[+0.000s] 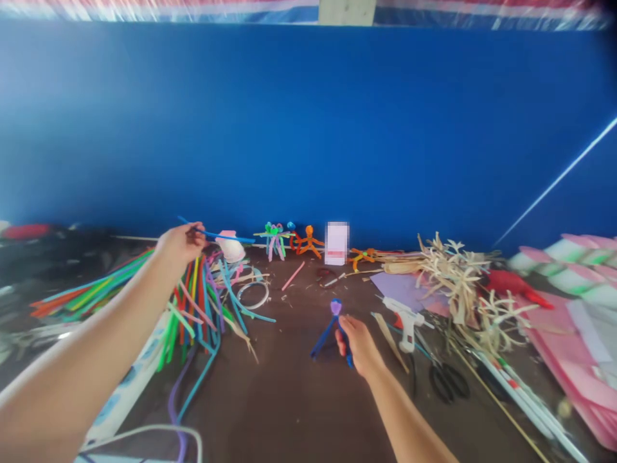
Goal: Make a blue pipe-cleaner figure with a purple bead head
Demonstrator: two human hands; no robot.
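Note:
My left hand (183,243) is raised over the left side of the brown table, its fingers closed on a blue pipe cleaner (229,238) that sticks out on both sides. Beneath it spreads a pile of pipe cleaners (197,308) in green, orange, yellow, purple and blue. Near the middle of the table, my right hand (354,341) grips a small dark blue figure (324,337) with a light purple patch at its head and two legs spread apart. The fingers wrap around its right side and hide part of it.
Small pipe-cleaner figures (309,242) stand along the back by the blue panel (308,128). To the right are a white glue gun (405,321), black-handled scissors (448,381), pale dried flowers (457,276) and pink sheets (563,360). A white tape ring (266,296) lies left of centre.

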